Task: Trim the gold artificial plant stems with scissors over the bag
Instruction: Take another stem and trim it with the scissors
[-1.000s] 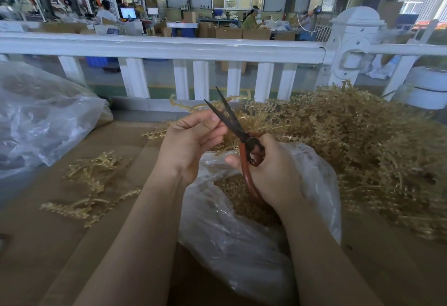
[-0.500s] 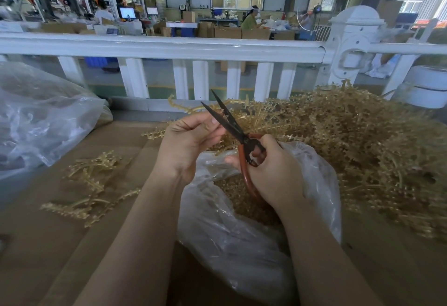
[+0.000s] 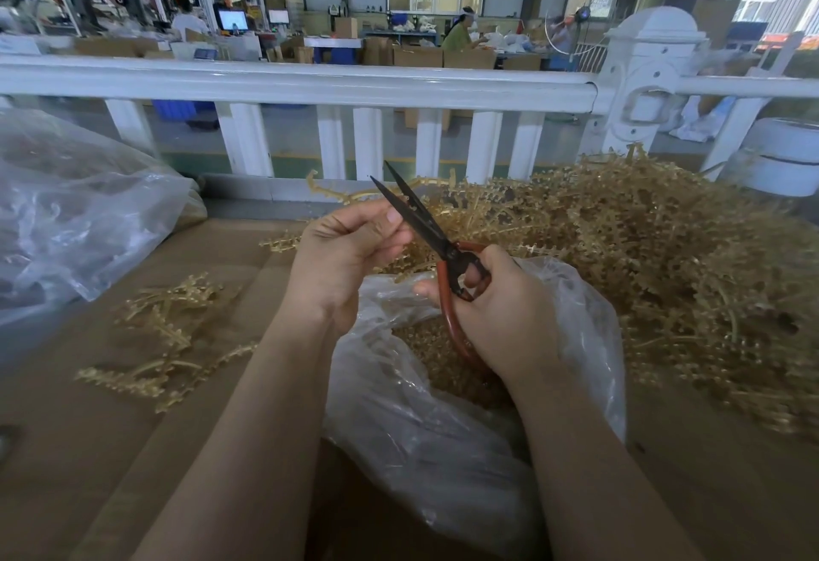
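My right hand (image 3: 501, 308) grips the red handles of black-bladed scissors (image 3: 421, 223), whose blades stand slightly apart and point up and left. My left hand (image 3: 341, 254) pinches a gold plant stem (image 3: 399, 261) right beside the blades; most of the stem is hidden by the fingers. Both hands hover above a clear plastic bag (image 3: 443, 427) that holds gold cuttings (image 3: 425, 347). A big heap of gold stems (image 3: 664, 259) lies on the right of the table.
A few gold stems (image 3: 164, 339) lie on the brown cardboard surface (image 3: 88, 449) at left. Another clear plastic bag (image 3: 75, 214) sits far left. A white railing (image 3: 310, 86) runs behind the table, with a white post (image 3: 647, 73) at right.
The scissors and both hands have shifted slightly left, and the blades have narrowed a little. The rest of the scene is as before.
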Demonstrator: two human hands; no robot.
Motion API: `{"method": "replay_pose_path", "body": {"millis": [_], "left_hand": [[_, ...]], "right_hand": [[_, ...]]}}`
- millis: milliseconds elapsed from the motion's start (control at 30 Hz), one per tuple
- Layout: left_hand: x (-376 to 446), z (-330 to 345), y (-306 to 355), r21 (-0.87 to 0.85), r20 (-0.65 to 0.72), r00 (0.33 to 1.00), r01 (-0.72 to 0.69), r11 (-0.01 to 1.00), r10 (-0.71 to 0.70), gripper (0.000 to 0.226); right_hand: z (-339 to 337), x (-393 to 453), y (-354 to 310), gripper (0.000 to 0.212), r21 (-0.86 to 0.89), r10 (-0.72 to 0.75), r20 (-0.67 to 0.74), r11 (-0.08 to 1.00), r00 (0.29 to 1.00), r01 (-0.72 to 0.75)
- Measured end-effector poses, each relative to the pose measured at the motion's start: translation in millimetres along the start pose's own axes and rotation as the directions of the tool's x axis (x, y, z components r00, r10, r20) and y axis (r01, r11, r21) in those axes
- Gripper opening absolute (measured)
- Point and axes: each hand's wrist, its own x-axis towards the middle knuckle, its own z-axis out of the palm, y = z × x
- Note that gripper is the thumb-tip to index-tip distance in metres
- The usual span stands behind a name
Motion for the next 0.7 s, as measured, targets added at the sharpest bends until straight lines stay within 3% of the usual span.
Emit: {"method": "replay_pose_path", "body": {"millis": [167,433,700], "left_hand": [[1.6,0.0,-1.1,-0.007,-0.034,0.999,-0.008,1.000,0.008,0.010],[0.2,6.8,-5.7,0.123,-0.014,0.995,-0.094,0.988,0.096,0.007],[-0.3,5.2,-5.9,0.113,0.007,0.994,-0.110,0.988,0.110,0.008]], "right_hand": [[-1.1,1.5,-1.5,0.059,-0.014,0.012,0.014,1.000,1.000,-0.012],[-4.9,1.5,-3.8,0.067,-0.095,-0.023,-0.039,0.995,0.999,0.019],[-4.5,0.7,-4.3,0.067,-0.079,-0.049,-0.063,0.996,0.997,0.044]]}}
